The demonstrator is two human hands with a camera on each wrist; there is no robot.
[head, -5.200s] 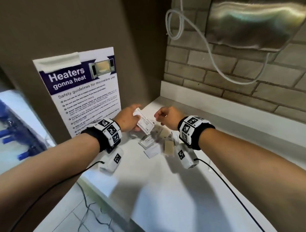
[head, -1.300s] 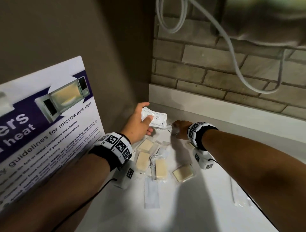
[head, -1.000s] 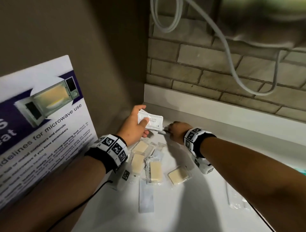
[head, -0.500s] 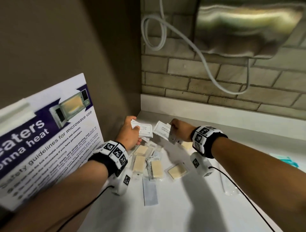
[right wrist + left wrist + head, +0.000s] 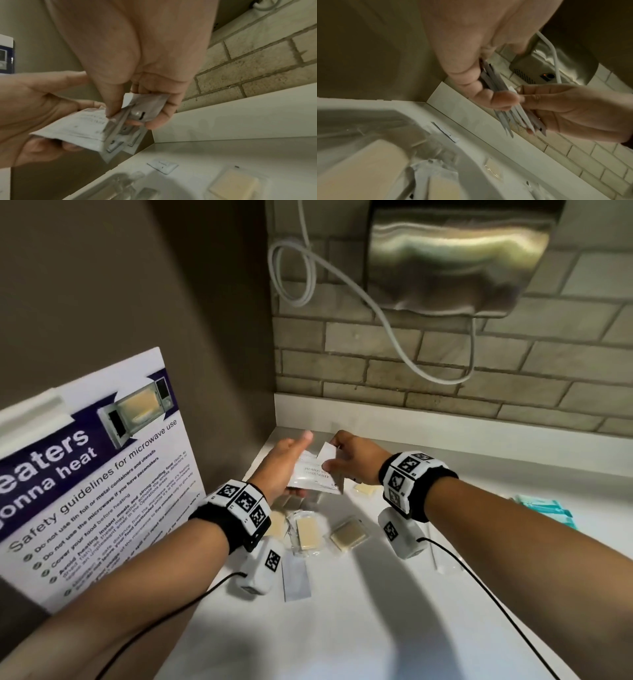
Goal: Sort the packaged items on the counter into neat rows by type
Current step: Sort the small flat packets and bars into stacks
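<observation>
My left hand [image 5: 291, 463] grips a small stack of white printed sachets [image 5: 313, 479] above the counter's back left corner. My right hand [image 5: 342, 458] pinches one more white sachet [image 5: 327, 451] between thumb and fingers and holds it against that stack. The left wrist view shows the stack [image 5: 506, 109] edge-on between my fingers. In the right wrist view, my thumb presses on the pinched sachet [image 5: 147, 105] beside the stack [image 5: 77, 128]. Below my hands, several wrapped cream soap bars [image 5: 308, 532] lie on the white counter [image 5: 342, 628].
A flat white sachet [image 5: 296, 577] lies near the left wrist. A thin clear packet [image 5: 435, 553] and teal packets [image 5: 544, 508] lie on the right. A microwave safety poster [image 5: 85, 474] is on the left wall. A steel hand dryer [image 5: 455, 258] and a looped cable [image 5: 342, 285] hang on the brick wall.
My right hand lifted a sachet off the counter and has brought it left onto the stack in my left hand. Half a second ago the two hands were apart.
</observation>
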